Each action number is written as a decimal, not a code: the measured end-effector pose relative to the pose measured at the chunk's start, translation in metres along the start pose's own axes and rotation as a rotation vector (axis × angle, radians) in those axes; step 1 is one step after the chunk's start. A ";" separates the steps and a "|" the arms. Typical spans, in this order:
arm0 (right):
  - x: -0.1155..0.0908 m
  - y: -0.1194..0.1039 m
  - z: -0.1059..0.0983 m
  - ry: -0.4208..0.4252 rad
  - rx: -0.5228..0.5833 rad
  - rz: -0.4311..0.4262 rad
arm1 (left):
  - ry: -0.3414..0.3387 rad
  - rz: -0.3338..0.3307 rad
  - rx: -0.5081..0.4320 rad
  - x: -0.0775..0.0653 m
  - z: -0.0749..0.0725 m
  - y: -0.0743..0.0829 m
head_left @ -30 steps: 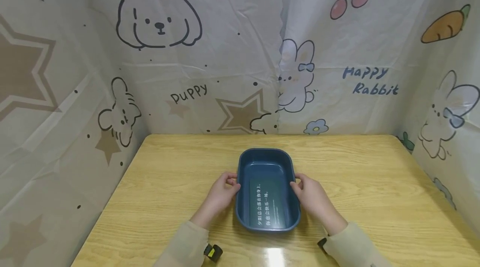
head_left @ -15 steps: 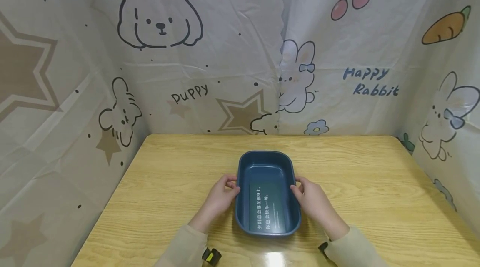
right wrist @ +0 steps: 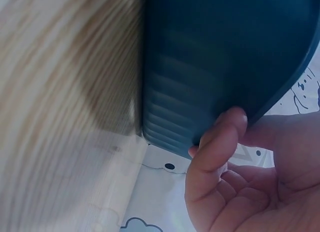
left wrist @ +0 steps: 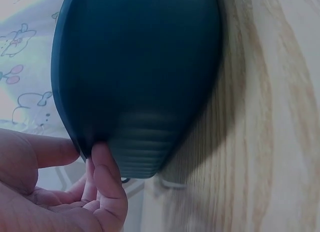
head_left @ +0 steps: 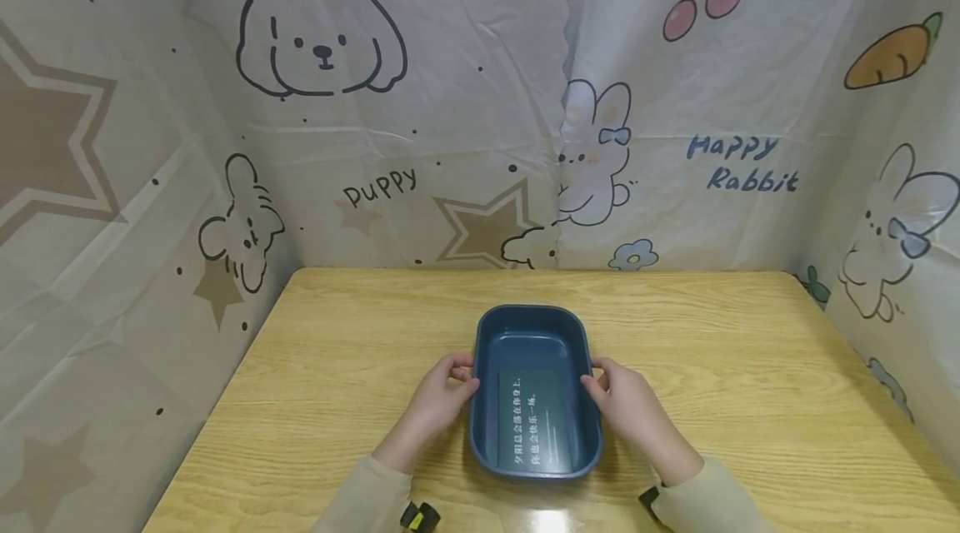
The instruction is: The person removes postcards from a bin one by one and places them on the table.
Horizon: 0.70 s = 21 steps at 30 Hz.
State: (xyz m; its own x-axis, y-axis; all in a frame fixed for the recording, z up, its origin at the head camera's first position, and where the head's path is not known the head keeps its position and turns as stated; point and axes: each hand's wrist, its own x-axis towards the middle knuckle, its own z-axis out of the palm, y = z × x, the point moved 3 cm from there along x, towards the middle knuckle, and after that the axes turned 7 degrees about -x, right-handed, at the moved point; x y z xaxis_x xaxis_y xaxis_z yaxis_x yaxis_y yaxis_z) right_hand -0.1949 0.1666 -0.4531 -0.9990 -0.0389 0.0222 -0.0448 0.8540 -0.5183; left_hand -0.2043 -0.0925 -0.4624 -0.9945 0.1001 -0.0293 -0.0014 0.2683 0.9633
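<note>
A dark blue rectangular plastic tray with rounded corners sits at the middle of the wooden table. Inside it lies a flat dark green card or booklet printed with white Chinese text. My left hand pinches the tray's left rim between thumb and fingers. On the opposite side my right hand pinches the right rim in the same way. In the left wrist view the thumb is at the rim and the fingertips press the outer wall. The right wrist view shows the ribbed outer wall beside the fingers.
The light wooden table meets a cloth curtain at the back and on both sides, printed with cartoon puppies, rabbits and stars. A dark strap with a yellow mark is at the left sleeve.
Both hands and the tray with the card inside have shifted slightly toward the near edge of the table. The grip on both rims looks the same.
</note>
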 end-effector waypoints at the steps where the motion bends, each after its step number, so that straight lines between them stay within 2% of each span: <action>1: 0.000 0.000 0.000 -0.001 0.001 0.000 | -0.002 0.000 -0.011 -0.001 0.000 0.000; 7: -0.003 -0.003 -0.002 0.001 -0.016 -0.015 | -0.005 0.001 -0.046 -0.002 -0.001 -0.003; 21: -0.007 -0.003 -0.002 -0.023 -0.037 -0.010 | -0.022 -0.002 -0.031 -0.007 -0.002 -0.005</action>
State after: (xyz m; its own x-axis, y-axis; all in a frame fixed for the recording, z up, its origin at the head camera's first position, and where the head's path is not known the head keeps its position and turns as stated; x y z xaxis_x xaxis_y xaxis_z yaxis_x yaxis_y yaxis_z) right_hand -0.1873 0.1653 -0.4495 -0.9982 -0.0591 0.0070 -0.0550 0.8722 -0.4861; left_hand -0.1976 -0.0968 -0.4667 -0.9920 0.1205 -0.0362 -0.0065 0.2386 0.9711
